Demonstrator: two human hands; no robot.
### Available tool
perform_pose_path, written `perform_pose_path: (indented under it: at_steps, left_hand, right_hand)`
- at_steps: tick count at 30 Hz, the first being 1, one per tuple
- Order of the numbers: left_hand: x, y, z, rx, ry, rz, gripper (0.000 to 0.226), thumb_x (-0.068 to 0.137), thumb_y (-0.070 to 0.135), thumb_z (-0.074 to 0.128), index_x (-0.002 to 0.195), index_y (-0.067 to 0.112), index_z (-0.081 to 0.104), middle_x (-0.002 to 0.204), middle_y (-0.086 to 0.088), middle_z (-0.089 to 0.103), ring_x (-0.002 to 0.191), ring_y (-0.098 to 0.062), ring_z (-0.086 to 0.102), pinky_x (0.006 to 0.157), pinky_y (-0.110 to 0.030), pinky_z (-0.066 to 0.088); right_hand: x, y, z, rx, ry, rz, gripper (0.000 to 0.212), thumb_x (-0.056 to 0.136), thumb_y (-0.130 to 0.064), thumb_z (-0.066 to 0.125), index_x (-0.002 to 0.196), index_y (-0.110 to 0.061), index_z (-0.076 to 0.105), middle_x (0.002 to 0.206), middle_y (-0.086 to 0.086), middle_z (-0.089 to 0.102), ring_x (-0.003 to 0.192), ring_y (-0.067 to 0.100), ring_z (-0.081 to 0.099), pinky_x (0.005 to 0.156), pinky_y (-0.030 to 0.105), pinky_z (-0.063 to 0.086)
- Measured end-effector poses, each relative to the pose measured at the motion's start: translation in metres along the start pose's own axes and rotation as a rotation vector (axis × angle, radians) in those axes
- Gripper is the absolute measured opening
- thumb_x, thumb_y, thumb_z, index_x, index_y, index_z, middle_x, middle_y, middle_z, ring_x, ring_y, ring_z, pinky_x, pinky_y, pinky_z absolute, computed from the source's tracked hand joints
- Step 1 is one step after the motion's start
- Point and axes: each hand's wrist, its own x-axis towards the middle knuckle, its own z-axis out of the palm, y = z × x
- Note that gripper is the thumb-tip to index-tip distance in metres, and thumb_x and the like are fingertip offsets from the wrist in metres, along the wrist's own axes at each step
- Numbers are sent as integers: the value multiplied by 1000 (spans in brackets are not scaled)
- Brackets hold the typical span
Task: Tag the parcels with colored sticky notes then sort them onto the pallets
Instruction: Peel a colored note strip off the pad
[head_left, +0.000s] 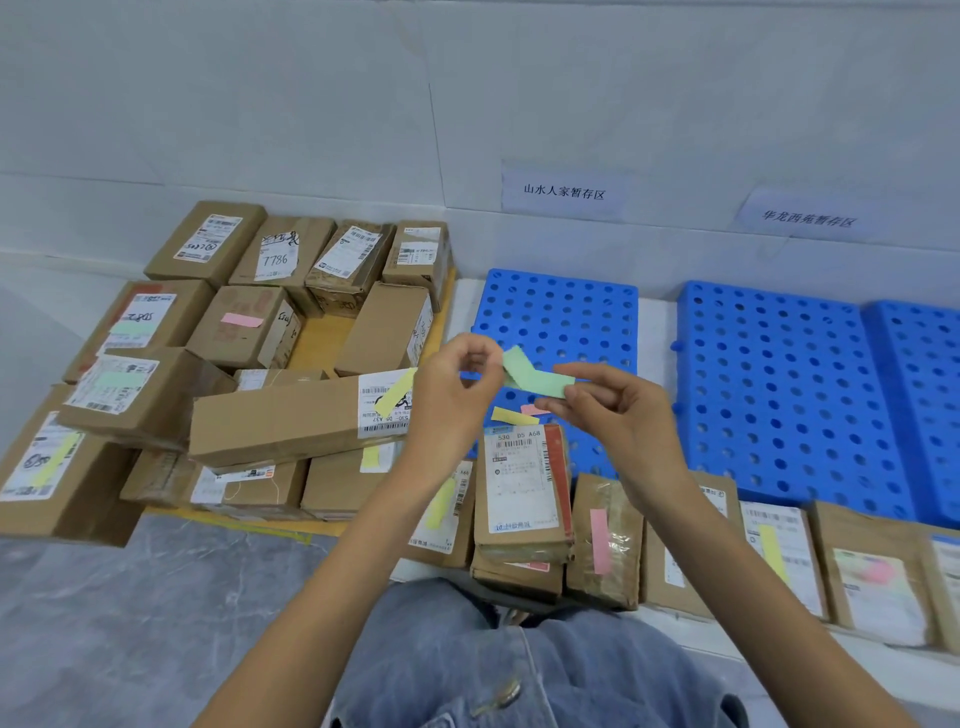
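A green sticky note (535, 376) is stretched between both hands above the blue pallets. My left hand (457, 384) pinches its left end; my right hand (613, 405) pinches its right end. Below the hands lie yellow (511, 415) and pink sticky notes (535, 410) on top of a small parcel stack (519, 488). A long brown parcel (291, 421) with a yellow note lies to the left. Tagged parcels (779, 556) line the front right.
Many brown parcels (249, 332) are piled on a yellow board at left. Two blue perforated pallets (556, 306) (789, 389) sit against the wall, each under a paper sign (563, 192). My denim-clad knees (519, 670) fill the bottom.
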Motion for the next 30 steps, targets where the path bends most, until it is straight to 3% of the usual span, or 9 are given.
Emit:
perform_pose_path:
  at_steps: [6,11,16,20,22,24,27,28,30]
  left_hand:
    - [27,-27,3,-529,42,-413,21,102,15,43,92,7,59,89,-9,71,79,-16,72,75,-23,58]
    - [40,-45,9,-707,224,-555,20,104,13,37,93,8,53,90,-15,68,69,-17,72,68,-23,59]
    - [40,-50,14,-611,217,-547,15,104,14,34,100,8,47,88,-15,68,66,-19,73,62,-23,59]
    - [38,-53,19,-581,206,-520,14,104,14,33,99,8,45,89,-16,68,66,-19,73,61,-23,59]
    - [35,-53,21,-553,192,-506,12,104,13,34,98,9,44,88,-16,67,66,-18,72,60,-23,59]
    - [33,-52,21,-517,189,-471,13,103,12,36,93,11,43,86,-15,66,66,-18,72,59,-23,59]
    - [27,-56,26,-381,130,-303,14,103,9,38,90,14,42,93,-17,63,82,-26,71,68,-27,59]
    - [24,-58,28,-284,106,-222,13,103,11,39,91,16,42,96,-17,62,87,-28,70,73,-30,59]
    - [14,-59,32,-71,52,-64,11,102,18,40,92,21,43,94,-17,63,85,-27,69,77,-42,57]
  right_hand:
    - [45,32,-31,198,90,270,16,92,6,53,97,0,67,96,20,70,77,22,73,72,19,57]
    - [88,83,-60,123,301,390,14,90,9,54,96,2,65,108,22,65,67,20,72,67,19,58]
    - [117,134,-89,-36,465,489,18,88,13,53,100,7,64,110,23,62,56,20,67,60,19,58]
    - [126,155,-101,-236,427,587,22,89,6,57,111,7,63,110,20,59,73,28,64,79,33,56]
    - [125,154,-101,-594,368,472,29,91,-2,56,120,3,61,112,19,61,87,33,62,84,44,53]
    - [116,135,-91,-847,305,230,29,94,-11,54,120,-2,61,119,16,62,98,34,61,84,41,51]
    - [91,87,-52,-644,199,101,19,95,-17,55,101,-7,69,103,6,70,90,19,63,73,13,48]
    - [82,73,-37,-469,130,145,19,95,-20,55,98,-7,69,97,4,71,87,16,65,73,12,49]
    - [64,51,-10,-156,9,231,23,95,-28,55,99,-8,67,91,8,73,86,18,69,80,23,55]
